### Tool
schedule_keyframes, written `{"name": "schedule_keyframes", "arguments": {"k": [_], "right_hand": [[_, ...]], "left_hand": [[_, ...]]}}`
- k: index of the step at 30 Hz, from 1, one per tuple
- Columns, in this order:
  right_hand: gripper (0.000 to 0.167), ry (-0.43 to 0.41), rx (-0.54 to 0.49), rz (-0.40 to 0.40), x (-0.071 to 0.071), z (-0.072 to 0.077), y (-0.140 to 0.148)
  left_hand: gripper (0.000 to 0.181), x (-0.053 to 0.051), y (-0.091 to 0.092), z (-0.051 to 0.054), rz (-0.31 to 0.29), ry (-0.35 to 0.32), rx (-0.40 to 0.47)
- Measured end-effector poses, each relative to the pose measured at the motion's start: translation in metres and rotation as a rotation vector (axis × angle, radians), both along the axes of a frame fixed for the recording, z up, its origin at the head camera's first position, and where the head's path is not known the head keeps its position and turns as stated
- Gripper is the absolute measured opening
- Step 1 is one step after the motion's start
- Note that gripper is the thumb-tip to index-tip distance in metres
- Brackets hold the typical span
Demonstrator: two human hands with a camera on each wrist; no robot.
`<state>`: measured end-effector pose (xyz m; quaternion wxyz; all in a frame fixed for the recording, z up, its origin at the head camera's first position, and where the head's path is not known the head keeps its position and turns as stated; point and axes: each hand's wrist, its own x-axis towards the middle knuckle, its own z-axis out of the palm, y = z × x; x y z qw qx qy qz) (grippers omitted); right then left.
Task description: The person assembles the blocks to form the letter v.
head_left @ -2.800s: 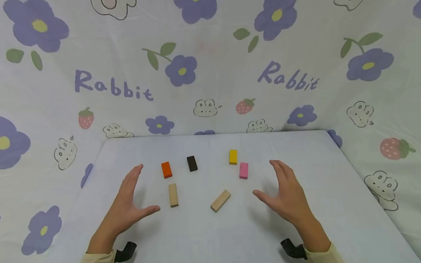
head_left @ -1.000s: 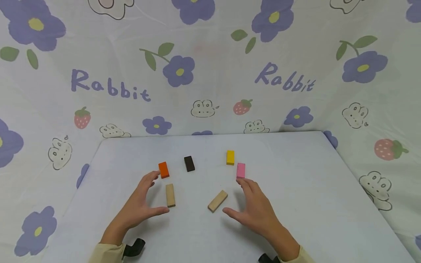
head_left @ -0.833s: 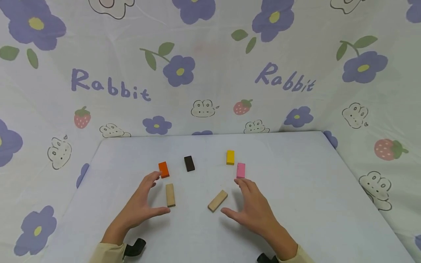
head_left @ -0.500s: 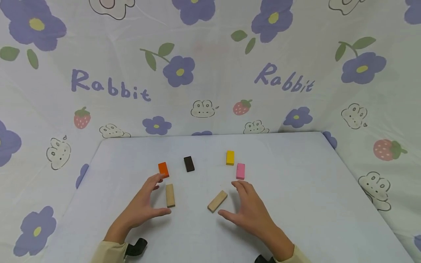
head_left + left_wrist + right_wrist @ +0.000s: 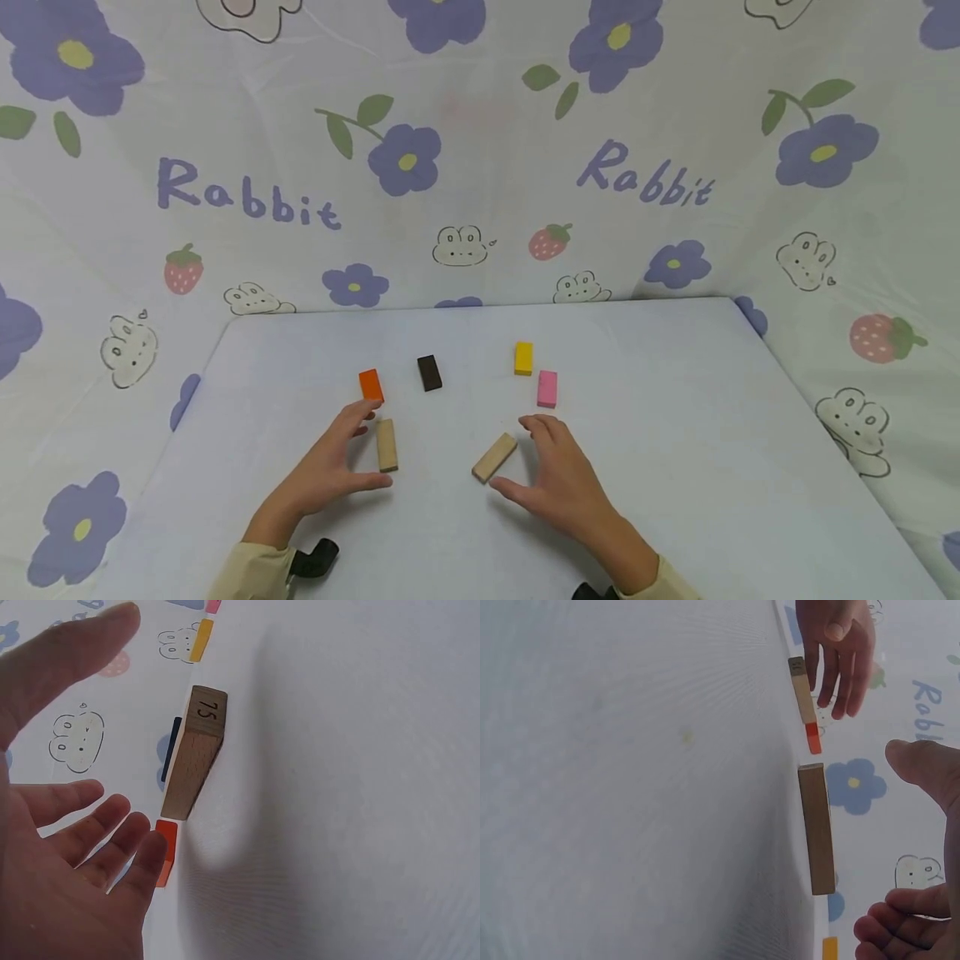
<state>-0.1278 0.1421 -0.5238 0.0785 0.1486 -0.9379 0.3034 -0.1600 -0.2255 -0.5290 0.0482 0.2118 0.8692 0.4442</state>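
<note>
Left hand [image 5: 324, 472], fingers spread, has a lengthwise block [image 5: 387, 446] just right; right hand [image 5: 561, 483], also spread, a slanting block [image 5: 495, 457] just left.

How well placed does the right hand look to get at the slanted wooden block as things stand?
Probably yes. The right hand is empty and close beside the wooden block, its fingers open towards it, and no other block appears to lie between them.

6 blocks [image 5: 494, 457] — 2 hands [image 5: 564, 483]
</note>
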Motion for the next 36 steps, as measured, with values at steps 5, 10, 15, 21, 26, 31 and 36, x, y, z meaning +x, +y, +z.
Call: {"name": "schedule_keyframes", "arguments": {"k": [5,10,15,21,26,31,36], "right_hand": [[0.087,-0.017,-0.018,0.002,-0.001,0.000,-0.002],[0.086,-0.051,-0.021,0.007,-0.002,-0.003,-0.004],[0.085,-0.079,-0.026,0.015,-0.003,-0.006,-0.004],[0.082,-0.078,-0.035,0.022,-0.003,-0.009,-0.005],[0.079,-0.069,-0.039,0.032,-0.006,-0.013,-0.005],[0.074,-0.028,-0.030,0.056,-0.009,-0.017,-0.005],[0.070,0.014,-0.012,0.070,-0.011,-0.019,-0.006]], "left_hand": [[0.106,-0.002,0.001,-0.002,0.000,-0.006,-0.006],[0.107,-0.002,0.002,-0.004,0.006,-0.020,-0.029],[0.107,-0.003,0.005,-0.005,0.009,-0.023,-0.054],[0.102,-0.004,0.006,-0.007,0.023,-0.019,-0.074],[0.096,-0.005,0.006,-0.008,0.034,-0.006,-0.110],[0.093,-0.006,0.006,-0.009,0.039,0.004,-0.133],[0.091,-0.006,0.005,-0.010,0.034,0.013,-0.142]]}}
